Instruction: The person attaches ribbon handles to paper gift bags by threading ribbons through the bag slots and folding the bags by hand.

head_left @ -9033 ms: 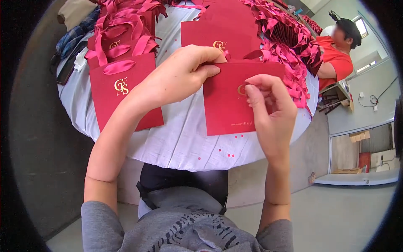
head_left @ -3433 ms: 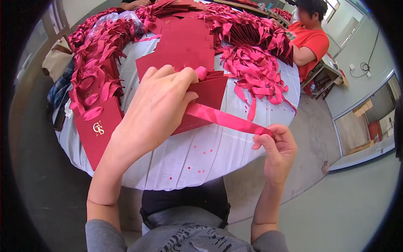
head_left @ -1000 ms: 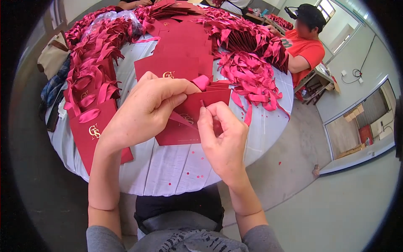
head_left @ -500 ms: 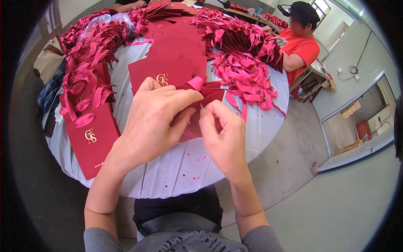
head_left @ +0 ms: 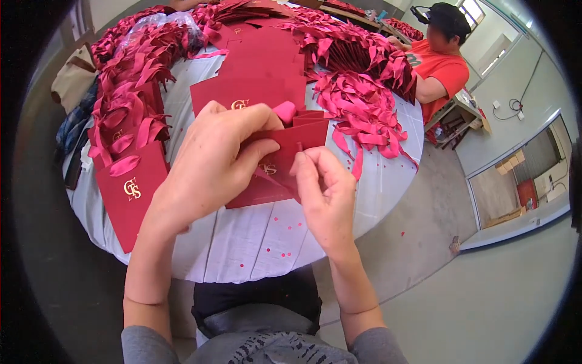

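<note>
In front of me a small dark red paper gift bag with gold lettering is held up, its top edge tilted open. My left hand grips its upper left edge, thumb on the front face and fingers behind. Fingertips of my right hand pinch together by the upper right of that face, where a short end of pink ribbon sticks out. A pink ribbon loop shows above the bag's rim, beside my left fingers. What lies inside my right fist is mostly hidden.
Finished-looking red bags with ribbon handles line the left. Flat red bags lie ahead, a loose ribbon heap right of them. Small red paper dots dot the white tablecloth. A person in orange works at far right.
My right hand has shifted slightly down from the bag's top edge, and the ribbon end now shows on its face. The bag's front and gold lettering have come into fuller view.
</note>
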Demonstrator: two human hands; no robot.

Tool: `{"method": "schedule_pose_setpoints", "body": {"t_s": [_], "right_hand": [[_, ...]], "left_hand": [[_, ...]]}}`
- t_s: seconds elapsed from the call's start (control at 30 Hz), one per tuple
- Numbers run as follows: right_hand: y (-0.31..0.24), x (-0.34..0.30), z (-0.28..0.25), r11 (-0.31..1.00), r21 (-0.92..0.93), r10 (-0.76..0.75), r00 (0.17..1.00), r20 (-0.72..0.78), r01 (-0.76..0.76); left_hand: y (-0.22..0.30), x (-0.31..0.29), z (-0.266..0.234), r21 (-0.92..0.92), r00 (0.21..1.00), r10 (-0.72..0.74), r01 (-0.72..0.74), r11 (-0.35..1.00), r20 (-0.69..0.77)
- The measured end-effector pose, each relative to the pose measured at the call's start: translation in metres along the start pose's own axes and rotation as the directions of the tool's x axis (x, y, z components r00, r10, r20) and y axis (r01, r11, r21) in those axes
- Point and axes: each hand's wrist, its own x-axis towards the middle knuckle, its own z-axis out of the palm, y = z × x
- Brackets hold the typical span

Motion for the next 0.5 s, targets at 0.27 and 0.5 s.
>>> {"method": "schedule_pose_setpoints", "body": {"t_s": [0.27,0.5], "right_hand": [[-0.003,-0.002,0.009,0.998,0.064,0.025,0.999,0.031,-0.027],[-0.004,-0.001,0.013,1.0,0.001,-0.024,1.0,0.008,0.024]], "left_hand": [[-0.018,0.005,-0.015,-0.377,0.983,-0.086,0.143,0.915,0.163],[-0.025,0.006,-0.019,-0.38,0.974,-0.048,0.131,0.916,0.22]]}}
